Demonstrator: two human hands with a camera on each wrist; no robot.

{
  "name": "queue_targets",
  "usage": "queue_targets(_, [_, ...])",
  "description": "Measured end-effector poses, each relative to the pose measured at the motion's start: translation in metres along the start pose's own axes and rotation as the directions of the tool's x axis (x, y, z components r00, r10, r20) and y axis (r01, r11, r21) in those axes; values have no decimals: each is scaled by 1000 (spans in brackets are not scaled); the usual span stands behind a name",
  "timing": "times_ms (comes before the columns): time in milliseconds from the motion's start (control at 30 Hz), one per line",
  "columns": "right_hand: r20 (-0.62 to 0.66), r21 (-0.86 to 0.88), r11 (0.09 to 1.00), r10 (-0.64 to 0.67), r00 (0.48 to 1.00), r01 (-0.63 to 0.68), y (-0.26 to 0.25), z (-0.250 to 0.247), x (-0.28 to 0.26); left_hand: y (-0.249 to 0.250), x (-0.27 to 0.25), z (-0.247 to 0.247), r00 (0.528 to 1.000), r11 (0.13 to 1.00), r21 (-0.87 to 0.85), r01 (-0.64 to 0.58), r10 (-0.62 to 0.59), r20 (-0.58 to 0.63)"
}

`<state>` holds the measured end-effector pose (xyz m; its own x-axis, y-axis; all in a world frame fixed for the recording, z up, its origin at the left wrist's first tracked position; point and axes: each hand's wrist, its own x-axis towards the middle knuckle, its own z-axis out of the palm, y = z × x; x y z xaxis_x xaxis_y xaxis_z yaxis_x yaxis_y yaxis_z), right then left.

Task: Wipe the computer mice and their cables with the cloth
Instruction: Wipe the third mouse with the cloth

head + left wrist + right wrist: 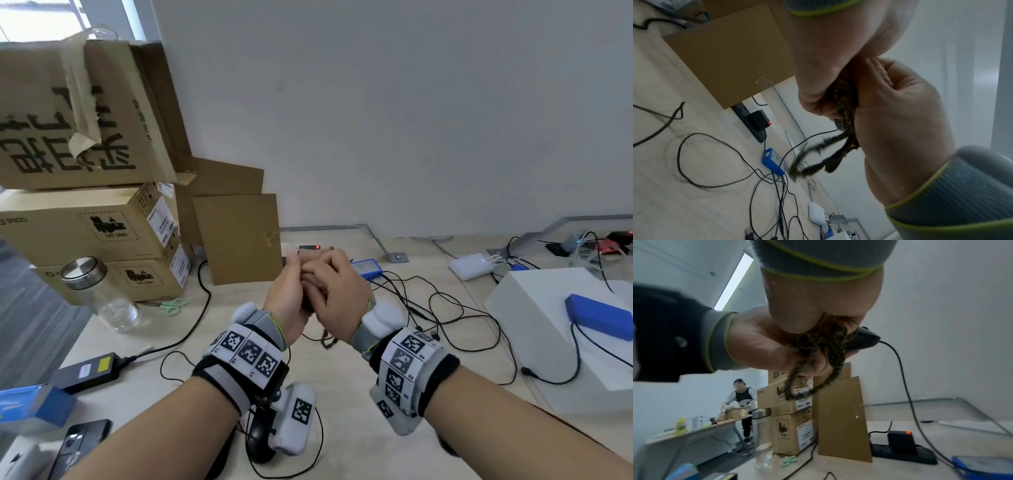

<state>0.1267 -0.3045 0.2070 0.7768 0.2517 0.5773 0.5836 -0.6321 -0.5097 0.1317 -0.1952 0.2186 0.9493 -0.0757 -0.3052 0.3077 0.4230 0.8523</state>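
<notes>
Mid-frame above the counter (342,394), both hands are bunched together: left hand (286,301) cradling a black mouse (863,340), right hand (337,294) gripping the dark cloth (818,344) against it. Second mouse (258,442) sits bottom centre. I'd rotate the mouse while rubbing, then run the cable (904,386) through the cloth.

Both my forearms are bare. My left hand (286,301) and right hand (337,301) each wear a grey ribbed cuff w/ yellow-green edging, seen close in both wrist views. Behind each cuff: black strap round the wrist, w/ white blocks carrying black-and-white square tag markers. White rounded pods sit on top of each band; another tagged white pod hangs under my left wrist.
</notes>
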Motion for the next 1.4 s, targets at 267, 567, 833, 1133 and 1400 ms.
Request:
queue_targets(267, [-97,155,822,565,819,-548,55,-2,17,-3,-2,-3,995,991,96,-88,92,-40])
queue_targets(567, [-65,33,989,143,988,-142,13,-1,1,-4,10,-6,997,999,10,-44,44,-59])
queue_targets(833, [-211,218,892,438,874,-395,41,-5,16,-2,6,0,989,988,56,145,-146,6])
queue_targets(1133, [-91,180,979,119,989,-101,24,-3,-1,0,10,-6,967,965,-63,256,-256,10])
queue_targets(1400, [-99,221,970,124,987,-99,-2,1,-8,-5,13,-3,981,979,-57,194,-194,-8])
